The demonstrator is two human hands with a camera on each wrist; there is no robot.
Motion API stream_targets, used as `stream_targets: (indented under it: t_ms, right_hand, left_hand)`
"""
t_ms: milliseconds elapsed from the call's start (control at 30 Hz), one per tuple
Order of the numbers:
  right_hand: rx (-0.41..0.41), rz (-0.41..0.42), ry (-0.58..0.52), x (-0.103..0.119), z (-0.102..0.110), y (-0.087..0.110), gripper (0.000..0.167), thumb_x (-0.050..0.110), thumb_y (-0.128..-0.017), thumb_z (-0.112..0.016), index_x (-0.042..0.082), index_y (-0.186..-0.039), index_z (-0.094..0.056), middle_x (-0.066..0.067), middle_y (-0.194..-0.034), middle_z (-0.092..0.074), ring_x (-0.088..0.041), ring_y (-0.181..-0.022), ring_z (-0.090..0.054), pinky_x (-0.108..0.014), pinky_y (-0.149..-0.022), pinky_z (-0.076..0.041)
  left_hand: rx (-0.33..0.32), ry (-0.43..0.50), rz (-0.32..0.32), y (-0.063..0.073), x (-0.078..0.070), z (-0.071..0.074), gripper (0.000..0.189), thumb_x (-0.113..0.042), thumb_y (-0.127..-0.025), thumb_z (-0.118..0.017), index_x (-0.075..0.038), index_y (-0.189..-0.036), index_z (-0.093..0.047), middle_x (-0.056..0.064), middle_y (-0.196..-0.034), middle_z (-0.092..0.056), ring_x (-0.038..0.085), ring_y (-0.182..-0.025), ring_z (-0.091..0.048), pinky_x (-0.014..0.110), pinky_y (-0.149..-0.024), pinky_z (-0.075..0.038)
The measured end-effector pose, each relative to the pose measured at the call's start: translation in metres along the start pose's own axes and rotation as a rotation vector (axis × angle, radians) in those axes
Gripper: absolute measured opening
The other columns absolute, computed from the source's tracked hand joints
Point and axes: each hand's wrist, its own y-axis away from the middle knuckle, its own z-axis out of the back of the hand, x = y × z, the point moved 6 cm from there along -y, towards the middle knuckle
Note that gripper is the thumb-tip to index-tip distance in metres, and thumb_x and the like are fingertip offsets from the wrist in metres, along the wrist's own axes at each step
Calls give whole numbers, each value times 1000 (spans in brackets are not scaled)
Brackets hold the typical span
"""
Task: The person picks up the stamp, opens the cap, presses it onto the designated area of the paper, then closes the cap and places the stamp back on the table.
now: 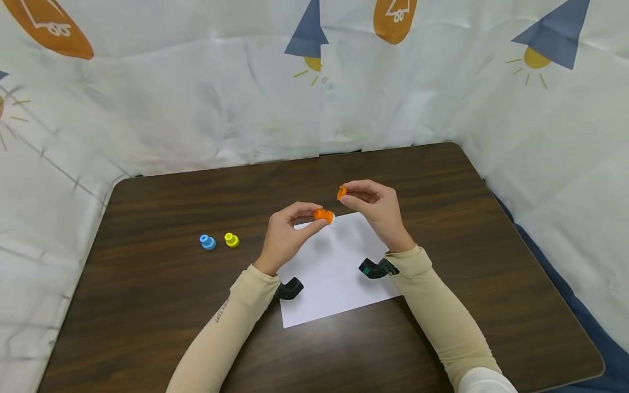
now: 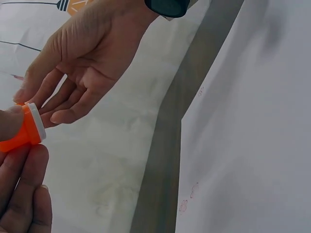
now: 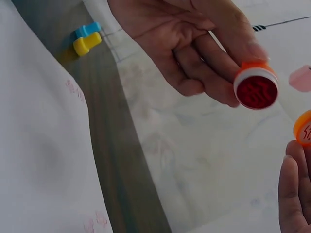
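An orange toy stamp (image 1: 323, 216) is pinched between the thumb and fingers of my left hand (image 1: 286, 232), above the paper's far edge. In the right wrist view its white rim and dark red patterned face (image 3: 256, 92) are exposed. My right hand (image 1: 377, 210) holds a small orange cap (image 1: 341, 192) at its fingertips, slightly higher and apart from the stamp. Red lines show inside that cap in the right wrist view. Beneath both hands lies a white sheet of paper (image 1: 334, 278), with faint red marks (image 2: 183, 206) near its edges.
A blue stamp (image 1: 207, 242) and a yellow stamp (image 1: 231, 240) stand close together on the dark wooden table (image 1: 147, 305), left of the paper. Behind the table hangs a white printed sheet (image 1: 187, 103). A black camera mount sits at each wrist.
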Motion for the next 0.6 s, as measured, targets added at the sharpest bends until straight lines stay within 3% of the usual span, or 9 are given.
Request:
stream_targets:
  t_ms: [67, 267, 500, 600]
  right_hand:
    - [11, -6, -1, 0, -6, -1, 26, 2, -92, -76, 2, -118, -73, 0, -110, -74, -29, -103, -74, -30, -92, -64]
    - [22, -13, -1, -2, -15, -2, 26, 2, -91, -76, 2, -117, -73, 0, -111, -74, -17, -100, -73, -28, -90, -64]
    - [62, -65, 30, -12, -21, 5, 29, 6, -91, -78, 3, -119, -73, 0, -111, -74, -25, -100, -74, -31, -91, -64]
    - [75, -62, 19, -15, -23, 5, 28, 4, -91, -78, 2, -119, -73, -2, -111, -74, -20, -99, -75, -29, -91, -64]
  left_hand:
    - [-9, 8, -1, 0, 0, 2, 28, -14, -87, -84, -10, -114, -75, 9, -113, -77, 14, -101, -74, 29, -99, -61]
    - [-45, 46, -10, -2, -2, 10, 28, -11, -88, -82, -6, -115, -74, 13, -115, -76, 4, -99, -72, 22, -97, -60]
    - [-113, 125, 44, -2, 0, 22, 31, -10, -89, -82, -4, -117, -73, 18, -119, -75, 4, -100, -73, 20, -95, -60]
    - [-116, 138, 68, -2, 3, 22, 31, -12, -89, -82, -4, -118, -73, 18, -120, -74, 5, -101, -73, 20, -95, -60]
